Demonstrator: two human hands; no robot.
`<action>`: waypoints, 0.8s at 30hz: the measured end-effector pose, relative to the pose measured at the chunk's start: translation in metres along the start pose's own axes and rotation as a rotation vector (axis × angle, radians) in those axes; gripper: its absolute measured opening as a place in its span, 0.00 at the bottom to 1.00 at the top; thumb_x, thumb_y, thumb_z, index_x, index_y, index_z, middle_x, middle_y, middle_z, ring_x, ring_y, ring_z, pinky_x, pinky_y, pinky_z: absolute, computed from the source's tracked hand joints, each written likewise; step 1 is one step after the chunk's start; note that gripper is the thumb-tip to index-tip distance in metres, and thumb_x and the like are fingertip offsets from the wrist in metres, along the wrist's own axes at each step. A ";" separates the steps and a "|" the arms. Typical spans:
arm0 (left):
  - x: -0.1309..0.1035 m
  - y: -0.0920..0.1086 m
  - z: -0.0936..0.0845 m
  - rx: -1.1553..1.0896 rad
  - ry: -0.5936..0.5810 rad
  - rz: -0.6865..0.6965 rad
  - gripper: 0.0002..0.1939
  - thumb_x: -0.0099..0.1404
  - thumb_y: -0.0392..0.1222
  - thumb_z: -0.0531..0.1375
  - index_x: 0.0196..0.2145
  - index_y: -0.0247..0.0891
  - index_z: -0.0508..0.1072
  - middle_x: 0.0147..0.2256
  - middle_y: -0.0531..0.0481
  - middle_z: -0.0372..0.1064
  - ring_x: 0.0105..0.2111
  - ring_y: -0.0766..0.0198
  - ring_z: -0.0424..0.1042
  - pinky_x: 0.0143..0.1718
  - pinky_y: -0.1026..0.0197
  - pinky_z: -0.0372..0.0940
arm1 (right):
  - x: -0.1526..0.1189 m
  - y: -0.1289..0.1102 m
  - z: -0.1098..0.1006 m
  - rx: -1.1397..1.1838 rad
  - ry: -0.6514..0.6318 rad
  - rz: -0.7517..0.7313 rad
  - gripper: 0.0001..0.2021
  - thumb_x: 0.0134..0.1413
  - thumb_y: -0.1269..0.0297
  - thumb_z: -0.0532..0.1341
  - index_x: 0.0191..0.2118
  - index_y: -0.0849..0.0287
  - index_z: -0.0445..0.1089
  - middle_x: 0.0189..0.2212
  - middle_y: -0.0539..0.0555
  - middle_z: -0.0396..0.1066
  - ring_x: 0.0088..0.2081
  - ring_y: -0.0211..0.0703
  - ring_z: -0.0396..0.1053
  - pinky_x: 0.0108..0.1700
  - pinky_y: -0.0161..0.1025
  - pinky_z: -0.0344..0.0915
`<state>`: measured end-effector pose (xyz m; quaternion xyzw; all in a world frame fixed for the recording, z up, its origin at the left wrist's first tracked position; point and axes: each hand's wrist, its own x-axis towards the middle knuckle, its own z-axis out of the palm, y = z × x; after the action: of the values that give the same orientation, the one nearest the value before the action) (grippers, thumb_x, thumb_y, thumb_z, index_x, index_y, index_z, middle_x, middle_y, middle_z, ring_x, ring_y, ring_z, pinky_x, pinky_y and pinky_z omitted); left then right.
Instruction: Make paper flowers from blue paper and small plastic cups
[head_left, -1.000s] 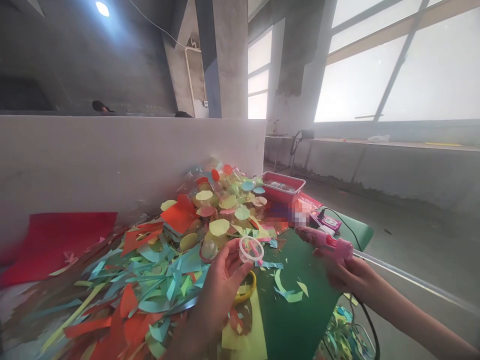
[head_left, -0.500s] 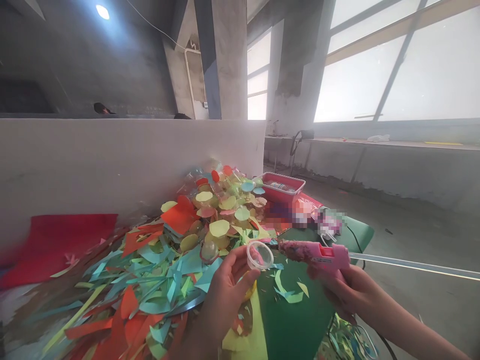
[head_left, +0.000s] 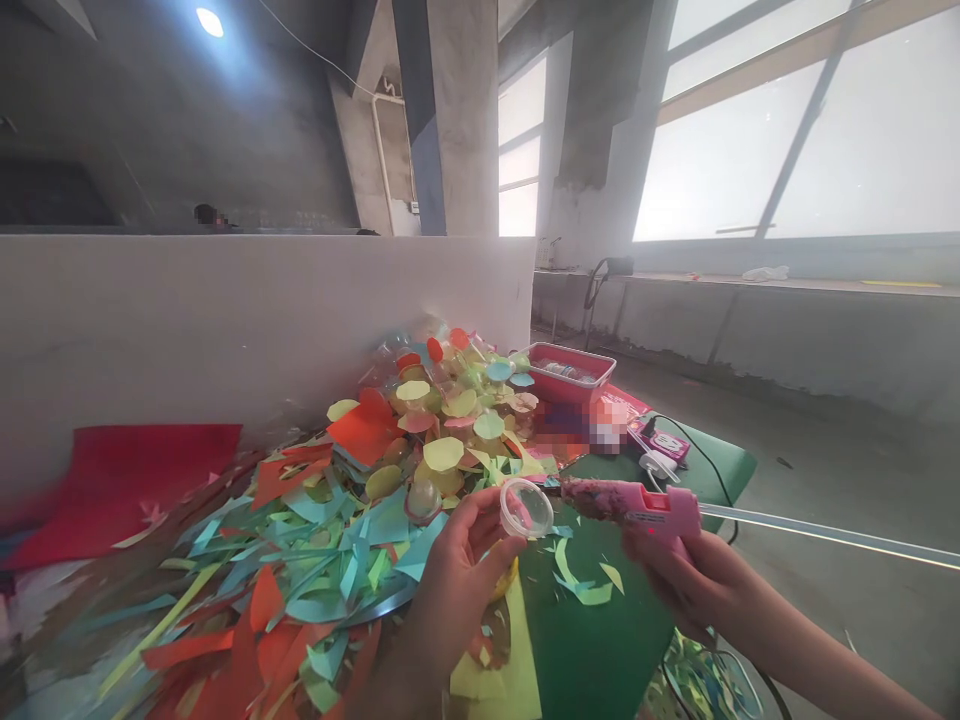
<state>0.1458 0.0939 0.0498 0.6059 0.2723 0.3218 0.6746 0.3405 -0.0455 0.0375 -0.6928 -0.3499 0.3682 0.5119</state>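
Observation:
My left hand (head_left: 476, 560) is closed around a small clear plastic cup (head_left: 527, 509), its round rim turned up toward me. Something pink shows through the cup. In my right hand (head_left: 690, 570) is a pink hot glue gun (head_left: 652, 508) with a grimy front end. A long clear glue stick (head_left: 825, 535) sticks out of its back to the right. The gun's nozzle points left and is at the cup's rim; whether the two touch I cannot tell. Below the cup, a yellow paper sheet (head_left: 510, 670) lies on the green table (head_left: 592, 650).
Paper scraps (head_left: 330, 560) in blue, green and orange cover the left side. Behind them is a heap of clear cups with paper discs (head_left: 444, 455). A pink basket (head_left: 574, 370) stands at the back, near a power strip (head_left: 664, 450) with cords. Red paper (head_left: 157, 480) lies far left.
The view has shifted slightly, so everything sits a little further right. Both hands keep the same grip, and the glue gun stays at the cup's rim.

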 end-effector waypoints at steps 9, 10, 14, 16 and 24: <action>0.002 -0.005 -0.001 -0.030 -0.007 0.002 0.23 0.55 0.46 0.68 0.48 0.41 0.71 0.51 0.41 0.73 0.55 0.51 0.69 0.58 0.51 0.61 | 0.006 0.010 -0.005 -0.028 -0.028 0.009 0.32 0.40 0.27 0.58 0.25 0.57 0.61 0.15 0.42 0.50 0.17 0.31 0.44 0.19 0.33 0.45; 0.002 -0.005 -0.001 -0.030 -0.006 0.002 0.23 0.55 0.46 0.68 0.48 0.41 0.71 0.52 0.42 0.73 0.55 0.52 0.69 0.58 0.51 0.61 | 0.007 0.010 -0.006 -0.031 -0.033 0.011 0.32 0.40 0.27 0.58 0.25 0.57 0.60 0.16 0.43 0.50 0.18 0.31 0.45 0.19 0.33 0.45; 0.002 -0.006 -0.001 -0.023 0.000 0.001 0.24 0.55 0.47 0.68 0.48 0.41 0.71 0.52 0.42 0.73 0.55 0.51 0.69 0.58 0.51 0.62 | 0.008 0.010 -0.005 -0.049 -0.033 0.010 0.32 0.39 0.26 0.57 0.24 0.56 0.59 0.16 0.43 0.49 0.18 0.32 0.44 0.20 0.34 0.44; 0.003 -0.007 -0.002 -0.021 0.003 0.005 0.24 0.55 0.47 0.68 0.48 0.40 0.71 0.52 0.41 0.72 0.55 0.51 0.69 0.58 0.51 0.62 | 0.009 0.011 -0.005 -0.050 -0.031 0.007 0.33 0.39 0.25 0.56 0.25 0.56 0.60 0.16 0.42 0.48 0.18 0.32 0.44 0.19 0.34 0.43; 0.004 -0.004 0.001 -0.019 0.000 0.018 0.22 0.55 0.45 0.68 0.46 0.40 0.70 0.52 0.42 0.72 0.55 0.52 0.70 0.58 0.51 0.61 | 0.010 0.009 -0.001 -0.039 -0.011 -0.006 0.35 0.36 0.24 0.56 0.23 0.57 0.61 0.15 0.43 0.50 0.18 0.32 0.46 0.19 0.33 0.41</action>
<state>0.1491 0.0961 0.0460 0.6021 0.2638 0.3304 0.6773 0.3475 -0.0392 0.0274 -0.6994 -0.3617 0.3637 0.4976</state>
